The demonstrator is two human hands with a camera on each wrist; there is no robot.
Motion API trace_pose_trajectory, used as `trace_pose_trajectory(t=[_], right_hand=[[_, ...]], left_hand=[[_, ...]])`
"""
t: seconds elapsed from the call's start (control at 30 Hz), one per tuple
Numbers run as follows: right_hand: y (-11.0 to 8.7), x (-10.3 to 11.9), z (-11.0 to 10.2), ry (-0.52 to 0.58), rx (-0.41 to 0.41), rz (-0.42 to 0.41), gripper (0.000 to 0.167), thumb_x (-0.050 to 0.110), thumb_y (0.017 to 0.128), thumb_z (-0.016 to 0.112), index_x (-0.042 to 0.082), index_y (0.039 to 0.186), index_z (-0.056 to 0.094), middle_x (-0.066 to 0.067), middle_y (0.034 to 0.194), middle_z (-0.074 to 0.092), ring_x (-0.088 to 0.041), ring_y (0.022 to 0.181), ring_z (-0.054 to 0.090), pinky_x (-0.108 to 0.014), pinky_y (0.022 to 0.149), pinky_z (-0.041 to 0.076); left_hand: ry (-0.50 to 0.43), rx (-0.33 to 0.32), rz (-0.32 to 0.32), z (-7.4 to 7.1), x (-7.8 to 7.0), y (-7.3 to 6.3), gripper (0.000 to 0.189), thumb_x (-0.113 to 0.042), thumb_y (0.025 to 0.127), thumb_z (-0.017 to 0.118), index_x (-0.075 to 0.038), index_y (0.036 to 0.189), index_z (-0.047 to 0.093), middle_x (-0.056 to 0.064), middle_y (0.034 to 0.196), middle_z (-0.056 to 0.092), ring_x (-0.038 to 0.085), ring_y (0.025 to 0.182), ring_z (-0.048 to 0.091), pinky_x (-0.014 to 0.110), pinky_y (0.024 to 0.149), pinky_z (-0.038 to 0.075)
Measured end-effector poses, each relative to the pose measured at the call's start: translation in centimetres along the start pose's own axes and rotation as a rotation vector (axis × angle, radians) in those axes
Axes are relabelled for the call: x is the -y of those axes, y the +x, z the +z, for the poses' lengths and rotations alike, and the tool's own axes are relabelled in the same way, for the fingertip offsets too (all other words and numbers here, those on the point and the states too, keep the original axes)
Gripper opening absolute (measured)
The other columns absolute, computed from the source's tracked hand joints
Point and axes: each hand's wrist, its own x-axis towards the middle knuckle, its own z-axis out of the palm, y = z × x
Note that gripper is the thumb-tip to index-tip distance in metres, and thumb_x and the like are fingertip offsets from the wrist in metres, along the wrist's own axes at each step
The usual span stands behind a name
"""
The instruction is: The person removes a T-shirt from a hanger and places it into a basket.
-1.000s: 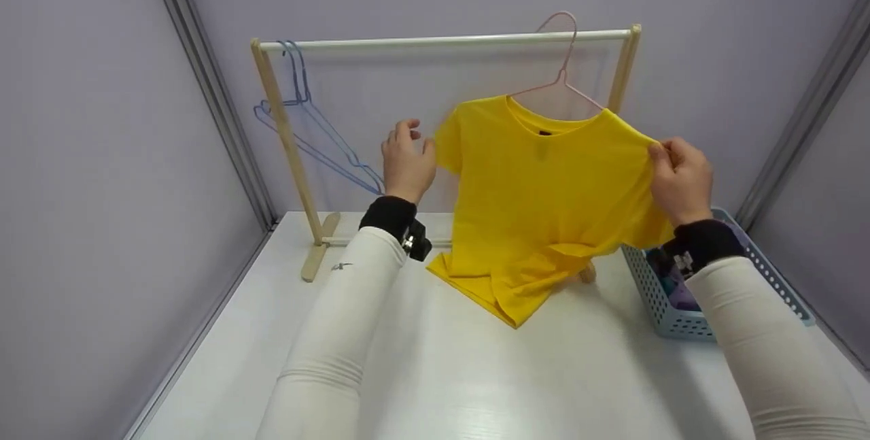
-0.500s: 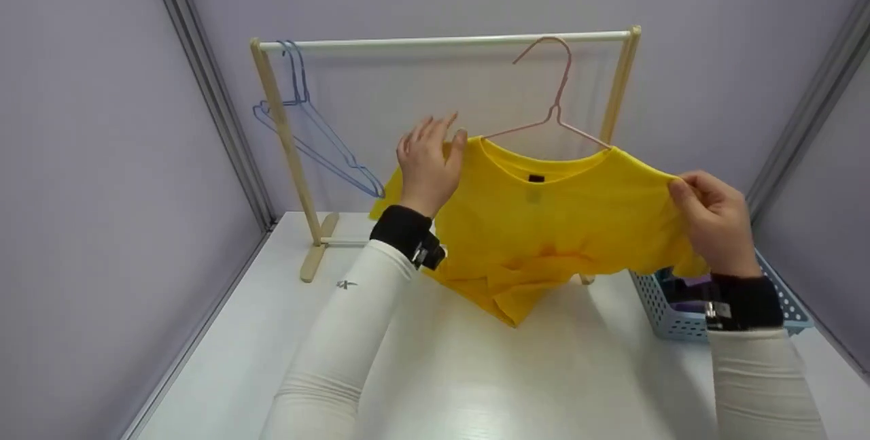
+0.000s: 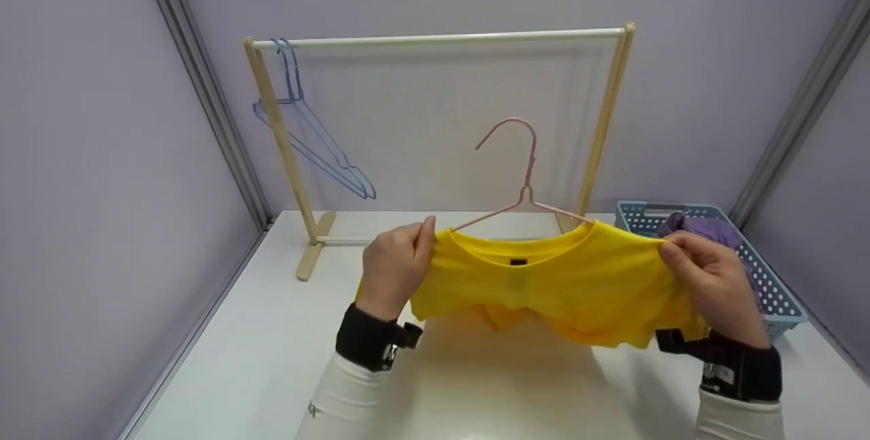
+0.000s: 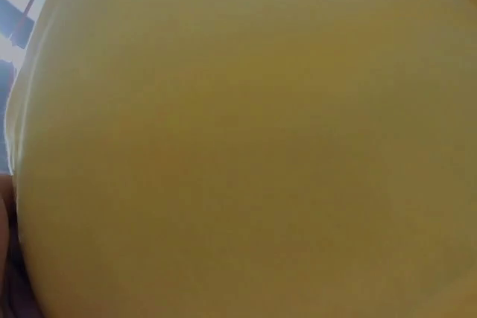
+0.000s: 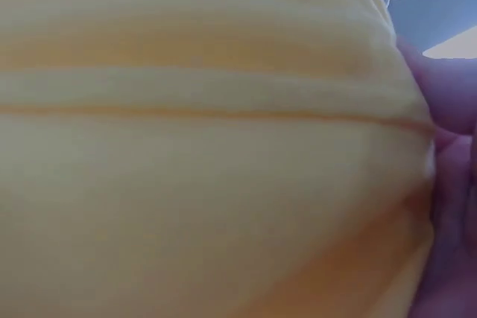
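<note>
A yellow T-shirt (image 3: pixel 537 290) hangs on a pink wire hanger (image 3: pixel 529 168), its hook free of the rack in front of the bar. My left hand (image 3: pixel 394 266) grips the shirt at the shoulder on the left, thumb pointing up. At the opposite shoulder my right hand (image 3: pixel 714 283) pinches the cloth between thumb and fingers. The shirt is stretched between both hands, its neckline up and a dark label inside the collar. Yellow cloth (image 4: pixel 246 139) fills most of the left wrist view. In the right wrist view, fingers (image 5: pixel 447 94) hold the cloth's edge.
Behind the shirt stands a rack with a white bar (image 3: pixel 435 39) and wooden legs. Blue hangers (image 3: pixel 326 147) hang at its left end. A light blue basket (image 3: pixel 781 297) with purple cloth (image 3: pixel 707 229) sits on the white table (image 3: pixel 258 331) at the right.
The shirt and pink hanger have come down and toward me, the hook leaving the bar. My left hand, open beside the shirt before, now grips its shoulder. My right hand has kept its hold.
</note>
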Motion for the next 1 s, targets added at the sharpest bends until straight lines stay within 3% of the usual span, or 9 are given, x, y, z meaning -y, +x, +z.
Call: trace_pose_trajectory(t=[0.13, 0.3, 0.4, 0.47, 0.6, 0.73, 0.87, 0.93, 1.0], right_hand=[[0.0, -1.0, 1.4, -0.044, 0.167, 0.074, 0.034, 0.030, 0.110, 0.051, 0.000, 0.112, 0.066, 0.000, 0.091, 0.063, -0.018, 0.077, 0.063, -0.027, 0.068, 0.059], [0.7, -2.3, 3.4, -0.195, 0.379, 0.229, 0.039, 0.039, 0.107, 0.055, 0.005, 0.119, 0.070, -0.009, 0.104, 0.068, -0.020, 0.088, 0.060, -0.028, 0.078, 0.057], [0.9, -2.2, 4.9, -0.281, 0.422, 0.281, 0.042, 0.041, 0.105, 0.058, 0.007, 0.129, 0.067, -0.016, 0.121, 0.070, -0.028, 0.104, 0.062, -0.042, 0.094, 0.057], [0.9, -1.7, 6.1, -0.302, 0.395, 0.277, 0.046, 0.042, 0.105, 0.059, 0.008, 0.136, 0.064, -0.017, 0.132, 0.067, -0.033, 0.115, 0.061, -0.053, 0.104, 0.052], [0.6, 0.0, 8.4, -0.268, 0.307, 0.227, 0.054, 0.046, 0.106, 0.055, 0.009, 0.145, 0.054, -0.018, 0.142, 0.061, -0.038, 0.130, 0.055, -0.064, 0.115, 0.038], [0.2, 1.2, 10.7, -0.219, 0.253, 0.163, 0.052, 0.042, 0.107, 0.054, 0.007, 0.146, 0.052, -0.017, 0.142, 0.061, -0.037, 0.133, 0.054, -0.065, 0.116, 0.036], [0.0, 1.6, 12.8, -0.143, 0.267, 0.182, 0.046, 0.036, 0.108, 0.054, 0.006, 0.142, 0.055, -0.013, 0.127, 0.069, -0.029, 0.117, 0.063, -0.053, 0.109, 0.049], [-0.1, 1.7, 13.5, -0.081, 0.290, 0.229, 0.040, 0.034, 0.109, 0.053, 0.005, 0.136, 0.058, -0.011, 0.113, 0.071, -0.025, 0.103, 0.065, -0.043, 0.098, 0.057], [-0.1, 1.6, 14.0, -0.041, 0.302, 0.257, 0.034, 0.030, 0.109, 0.052, 0.003, 0.127, 0.063, -0.007, 0.097, 0.068, -0.020, 0.088, 0.062, -0.031, 0.084, 0.057]], left_hand=[[0.031, -0.018, -0.085, 0.2, 1.8, -3.1, 0.049, -0.029, 0.105, 0.059, -0.014, 0.060, 0.045, -0.008, 0.056, 0.029, 0.009, 0.048, 0.029, 0.023, 0.049, 0.026], [0.121, -0.024, -0.179, 1.7, 4.4, -5.9, 0.052, -0.030, 0.104, 0.062, -0.015, 0.058, 0.043, -0.009, 0.056, 0.023, 0.009, 0.048, 0.023, 0.024, 0.049, 0.018], [0.170, -0.027, -0.203, 2.5, 5.2, -6.6, 0.053, -0.031, 0.103, 0.063, -0.016, 0.057, 0.043, -0.008, 0.055, 0.023, 0.010, 0.047, 0.023, 0.024, 0.049, 0.017], [0.180, -0.019, -0.217, 3.0, 5.2, -6.8, 0.052, -0.031, 0.103, 0.064, -0.015, 0.057, 0.045, -0.008, 0.055, 0.024, 0.011, 0.047, 0.024, 0.024, 0.050, 0.019], [0.180, -0.008, -0.190, 3.9, 4.7, -6.8, 0.051, -0.030, 0.102, 0.065, -0.015, 0.057, 0.047, -0.008, 0.054, 0.026, 0.011, 0.047, 0.027, 0.023, 0.050, 0.020], [0.220, -0.020, -0.098, 5.3, 3.8, -7.2, 0.051, -0.031, 0.100, 0.068, -0.015, 0.056, 0.047, -0.009, 0.053, 0.026, 0.008, 0.046, 0.025, 0.021, 0.050, 0.018], [0.232, -0.016, 0.018, 6.7, 2.8, -7.8, 0.051, -0.031, 0.099, 0.069, -0.016, 0.055, 0.049, -0.009, 0.052, 0.028, 0.005, 0.046, 0.025, 0.017, 0.049, 0.015], [0.217, -0.012, 0.053, 7.1, 2.6, -8.1, 0.051, -0.031, 0.099, 0.069, -0.016, 0.055, 0.048, -0.009, 0.052, 0.028, 0.004, 0.046, 0.025, 0.017, 0.049, 0.014], [0.191, -0.013, 0.067, 7.4, 2.4, -8.3, 0.051, -0.030, 0.099, 0.070, -0.016, 0.054, 0.048, -0.009, 0.051, 0.028, 0.004, 0.046, 0.025, 0.017, 0.049, 0.013]])
